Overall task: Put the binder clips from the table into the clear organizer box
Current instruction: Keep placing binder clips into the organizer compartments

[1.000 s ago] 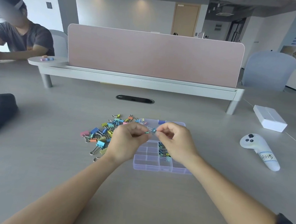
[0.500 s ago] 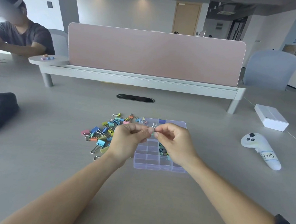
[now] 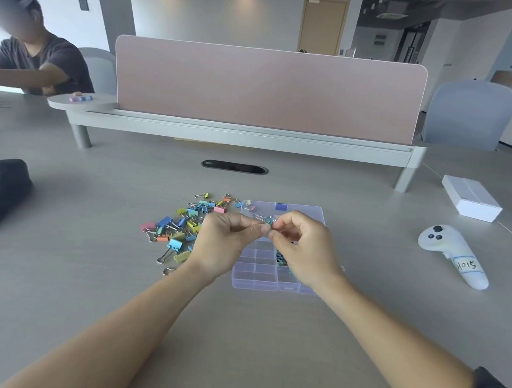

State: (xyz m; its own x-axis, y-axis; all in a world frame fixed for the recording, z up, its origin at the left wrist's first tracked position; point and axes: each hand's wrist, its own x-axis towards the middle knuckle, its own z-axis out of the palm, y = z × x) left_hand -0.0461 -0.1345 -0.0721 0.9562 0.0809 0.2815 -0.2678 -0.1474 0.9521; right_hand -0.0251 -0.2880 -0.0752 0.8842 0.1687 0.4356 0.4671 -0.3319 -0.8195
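a small blue binder clip (image 3: pixel 268 220) is pinched between the fingers of the left hand (image 3: pixel 226 244) and right hand (image 3: pixel 300 250) above the clear organizer box (image 3: pixel 257 279).

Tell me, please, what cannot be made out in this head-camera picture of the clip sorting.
Head view:
The binder clip pinched between left hand and right hand: fingertips cover most of it.
The organizer box: the right hand hides its right compartments, so the clips inside cannot be counted.
The pile of clips: its right edge lies behind the left hand.
The dark bag: cut off by the left edge.
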